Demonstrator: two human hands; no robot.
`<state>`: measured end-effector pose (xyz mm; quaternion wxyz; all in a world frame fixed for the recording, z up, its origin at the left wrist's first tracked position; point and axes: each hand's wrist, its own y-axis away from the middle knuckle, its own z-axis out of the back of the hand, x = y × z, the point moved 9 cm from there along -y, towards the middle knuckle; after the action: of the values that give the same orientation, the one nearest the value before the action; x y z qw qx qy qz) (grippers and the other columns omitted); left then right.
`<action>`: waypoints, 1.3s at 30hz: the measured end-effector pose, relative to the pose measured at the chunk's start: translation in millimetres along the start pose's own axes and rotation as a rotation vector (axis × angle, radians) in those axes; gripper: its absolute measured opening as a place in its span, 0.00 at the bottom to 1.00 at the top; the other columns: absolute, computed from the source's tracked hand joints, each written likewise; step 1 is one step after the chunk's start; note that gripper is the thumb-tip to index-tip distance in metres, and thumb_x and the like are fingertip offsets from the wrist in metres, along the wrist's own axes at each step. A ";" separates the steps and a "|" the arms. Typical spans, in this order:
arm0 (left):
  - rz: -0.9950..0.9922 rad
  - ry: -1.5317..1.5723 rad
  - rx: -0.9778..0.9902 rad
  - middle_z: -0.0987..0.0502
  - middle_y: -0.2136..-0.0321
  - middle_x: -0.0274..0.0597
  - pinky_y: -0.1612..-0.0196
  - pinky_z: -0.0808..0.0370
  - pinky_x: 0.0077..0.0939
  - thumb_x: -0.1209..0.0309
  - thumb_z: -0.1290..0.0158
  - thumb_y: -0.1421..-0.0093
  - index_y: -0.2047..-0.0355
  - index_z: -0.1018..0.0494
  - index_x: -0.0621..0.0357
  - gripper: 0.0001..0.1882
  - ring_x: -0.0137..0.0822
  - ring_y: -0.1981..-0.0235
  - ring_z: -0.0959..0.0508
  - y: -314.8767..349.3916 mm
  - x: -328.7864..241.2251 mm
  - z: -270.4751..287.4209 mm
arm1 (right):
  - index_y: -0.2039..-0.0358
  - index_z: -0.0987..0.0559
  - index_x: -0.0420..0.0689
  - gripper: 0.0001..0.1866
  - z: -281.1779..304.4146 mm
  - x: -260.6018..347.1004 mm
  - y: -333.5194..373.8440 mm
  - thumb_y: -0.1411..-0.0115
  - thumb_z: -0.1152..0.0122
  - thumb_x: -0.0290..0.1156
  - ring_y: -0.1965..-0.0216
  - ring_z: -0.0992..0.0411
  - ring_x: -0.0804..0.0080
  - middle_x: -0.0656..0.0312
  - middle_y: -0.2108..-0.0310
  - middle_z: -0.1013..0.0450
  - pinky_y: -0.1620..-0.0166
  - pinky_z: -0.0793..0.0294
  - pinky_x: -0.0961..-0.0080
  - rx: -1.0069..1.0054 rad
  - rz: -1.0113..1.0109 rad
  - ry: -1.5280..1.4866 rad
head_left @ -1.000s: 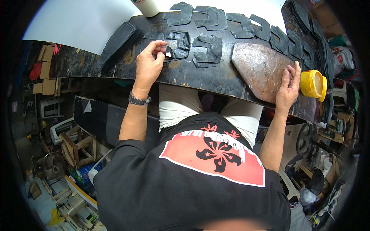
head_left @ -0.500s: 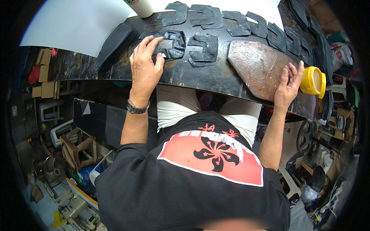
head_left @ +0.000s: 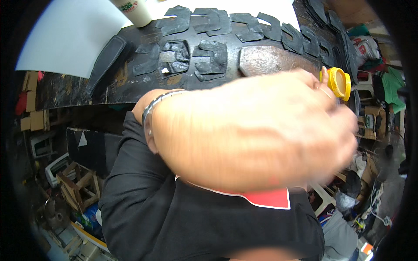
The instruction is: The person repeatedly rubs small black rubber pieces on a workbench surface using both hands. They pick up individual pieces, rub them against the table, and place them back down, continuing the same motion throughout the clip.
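Observation:
My left hand (head_left: 300, 130), smeared by motion, reaches across my body to the right, close to the camera. Its fingers are bent downward at the far end, and what they hold, if anything, does not show. Behind it my right hand (head_left: 325, 76) is almost wholly hidden; only a finger shows beside a round yellow tub (head_left: 338, 83). A brown slab (head_left: 261, 60) lies partly covered by my left arm. Left of it are black C-shaped leather-like pieces: a flat one (head_left: 150, 60), a shiny wrinkled one (head_left: 183, 58) and another shiny one (head_left: 217, 61).
Several more black cut pieces (head_left: 248, 28) line the back of the dark table (head_left: 65, 89). A long black pad (head_left: 106, 58) lies at left by a white sheet (head_left: 65, 39). A pale cup (head_left: 138, 15) stands behind. Wooden frames (head_left: 80, 187) are below left.
My left hand has left the black pieces and swung right across my body, covering most of my right hand and the slab. The whole view has shifted slightly.

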<state>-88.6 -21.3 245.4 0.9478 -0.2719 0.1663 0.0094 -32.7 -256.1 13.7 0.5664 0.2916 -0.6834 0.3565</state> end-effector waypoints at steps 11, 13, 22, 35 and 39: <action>-0.280 0.186 0.058 0.24 0.65 0.49 0.54 0.26 0.38 0.71 0.43 0.46 0.59 0.28 0.66 0.16 0.46 0.60 0.22 7.0 -38.0 -3.0 | 0.31 0.38 0.45 0.28 -12.6 23.0 2.4 0.29 0.44 0.30 0.72 0.23 0.83 0.58 0.63 0.22 0.72 0.35 0.92 0.161 0.121 0.117; -0.297 0.212 0.067 0.24 0.65 0.49 0.55 0.25 0.37 0.71 0.43 0.46 0.59 0.28 0.67 0.16 0.46 0.60 0.22 10.2 -41.0 -2.3 | 0.31 0.38 0.45 0.28 -12.8 23.0 2.6 0.29 0.44 0.30 0.73 0.24 0.83 0.57 0.63 0.22 0.73 0.37 0.92 0.159 0.125 0.133; -0.281 0.238 0.105 0.24 0.67 0.50 0.59 0.24 0.37 0.71 0.45 0.46 0.62 0.28 0.69 0.14 0.45 0.64 0.21 7.6 -40.4 -4.0 | 0.31 0.39 0.45 0.28 -12.7 22.2 3.6 0.29 0.45 0.27 0.72 0.24 0.81 0.55 0.62 0.22 0.72 0.36 0.92 0.174 0.133 0.096; -0.072 0.206 0.135 0.23 0.69 0.51 0.63 0.21 0.36 0.72 0.46 0.46 0.65 0.27 0.70 0.12 0.45 0.68 0.19 -5.6 8.6 -27.0 | 0.30 0.39 0.46 0.29 -11.6 19.4 3.5 0.30 0.44 0.26 0.73 0.25 0.83 0.56 0.64 0.22 0.70 0.33 0.90 0.137 0.118 0.087; 0.247 0.286 -0.159 0.19 0.64 0.49 0.55 0.20 0.40 0.72 0.41 0.45 0.62 0.23 0.63 0.11 0.50 0.64 0.18 8.8 75.5 -25.9 | 0.31 0.38 0.45 0.30 -8.0 16.7 2.4 0.31 0.43 0.24 0.73 0.27 0.83 0.58 0.65 0.23 0.63 0.25 0.85 0.070 0.107 0.133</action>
<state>-26.3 -32.7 196.1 0.8818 -0.3218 0.3300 0.1001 -33.2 -248.0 30.5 0.5800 0.2498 -0.6461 0.4286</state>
